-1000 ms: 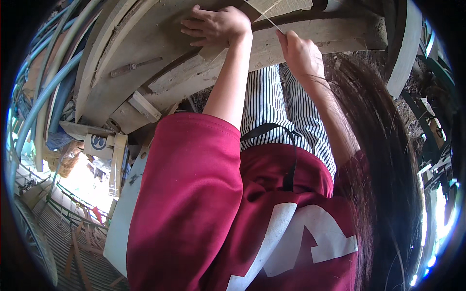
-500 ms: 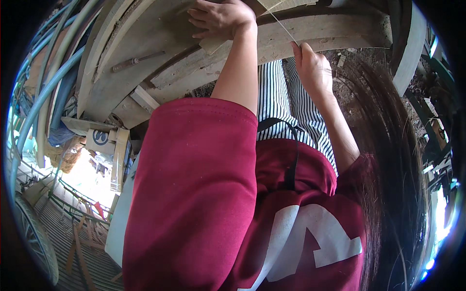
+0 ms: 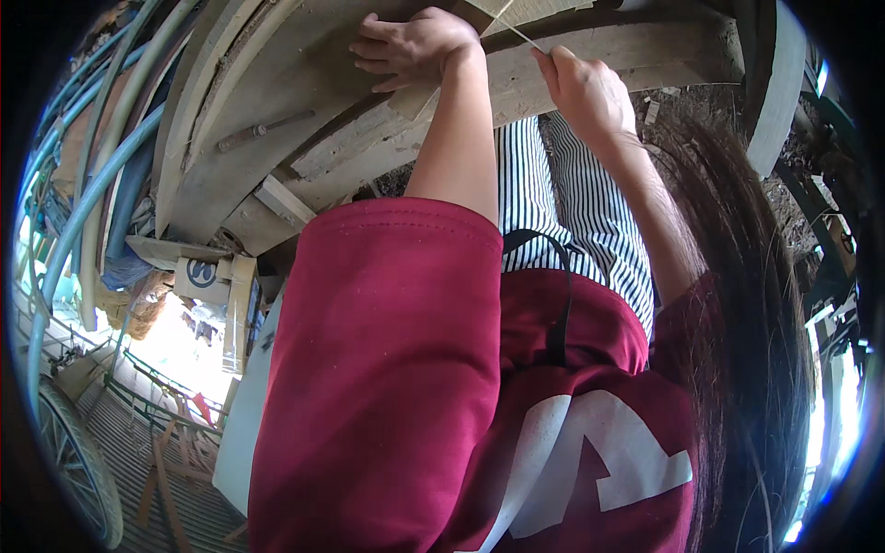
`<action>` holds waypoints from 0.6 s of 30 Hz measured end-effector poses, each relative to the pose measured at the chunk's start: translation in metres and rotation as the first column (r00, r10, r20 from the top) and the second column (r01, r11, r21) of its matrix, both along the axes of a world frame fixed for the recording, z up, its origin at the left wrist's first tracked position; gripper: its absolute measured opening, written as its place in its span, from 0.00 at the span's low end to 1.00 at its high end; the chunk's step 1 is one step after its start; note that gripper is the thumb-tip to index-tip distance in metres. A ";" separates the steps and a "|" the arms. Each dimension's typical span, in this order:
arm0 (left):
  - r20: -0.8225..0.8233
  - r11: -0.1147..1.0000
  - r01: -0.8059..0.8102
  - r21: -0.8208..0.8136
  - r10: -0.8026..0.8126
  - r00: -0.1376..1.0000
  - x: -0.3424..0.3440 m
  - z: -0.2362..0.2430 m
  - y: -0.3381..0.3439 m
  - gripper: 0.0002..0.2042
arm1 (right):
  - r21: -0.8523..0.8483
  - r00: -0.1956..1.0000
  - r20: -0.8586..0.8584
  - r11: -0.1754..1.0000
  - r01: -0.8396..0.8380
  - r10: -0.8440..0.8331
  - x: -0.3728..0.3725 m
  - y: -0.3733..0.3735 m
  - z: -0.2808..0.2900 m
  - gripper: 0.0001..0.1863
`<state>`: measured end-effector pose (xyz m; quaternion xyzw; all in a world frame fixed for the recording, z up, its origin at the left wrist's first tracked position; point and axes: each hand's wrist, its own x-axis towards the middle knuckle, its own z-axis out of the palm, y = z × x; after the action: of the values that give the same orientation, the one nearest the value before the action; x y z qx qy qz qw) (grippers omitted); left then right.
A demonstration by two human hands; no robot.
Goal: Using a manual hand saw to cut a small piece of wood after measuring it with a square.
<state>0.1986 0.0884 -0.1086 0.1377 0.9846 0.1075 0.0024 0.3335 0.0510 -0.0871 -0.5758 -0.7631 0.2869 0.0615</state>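
Note:
At the top, my left hand [image 3: 419, 48] lies with its fingers stretched and spread over a piece of wood, palm down. To its right, my right hand [image 3: 590, 97] is closed round the end of a thin pale rod [image 3: 524, 37]. The rod slants up and left from my fingers, across a pale wooden piece [image 3: 544, 9] at the upper edge. How far it runs beyond there is cut off. A thick wooden beam [image 3: 654, 60] passes behind both hands. Left of my left hand, a tool with a wooden handle [image 3: 244, 138] and thin shaft rests on a broad board [image 3: 304, 78].
Blue and grey pipes [image 3: 111, 170] stand along the left side. A bicycle wheel [image 3: 78, 461] is at the lower left, near loose wooden strips [image 3: 164, 484]. An upright plank [image 3: 774, 101] rises at the right, and long dark hair [image 3: 747, 323] hangs beside my right arm.
My right hand has moved up and left along with the rod, so less of the rod shows. My left hand has shifted only slightly and its fingers stay spread.

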 end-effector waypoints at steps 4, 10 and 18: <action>-0.120 1.000 0.013 0.014 -0.011 0.993 -0.002 -0.009 0.001 0.16 | -0.041 0.999 0.040 0.999 0.001 0.001 0.008 -0.007 0.001 0.19; -0.219 1.000 0.022 0.020 -0.017 0.976 -0.002 -0.021 0.000 0.15 | -0.072 0.999 0.045 0.997 0.030 -0.027 0.007 -0.007 0.000 0.19; -0.158 0.999 0.011 0.041 -0.004 0.987 0.002 -0.018 0.001 0.12 | -0.022 1.000 0.014 0.999 0.026 -0.026 0.003 0.001 -0.001 0.20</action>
<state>0.2010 0.0895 -0.1269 0.1494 0.9787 0.1170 -0.0781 0.3366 0.0525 -0.0880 -0.5882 -0.7529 0.2904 0.0538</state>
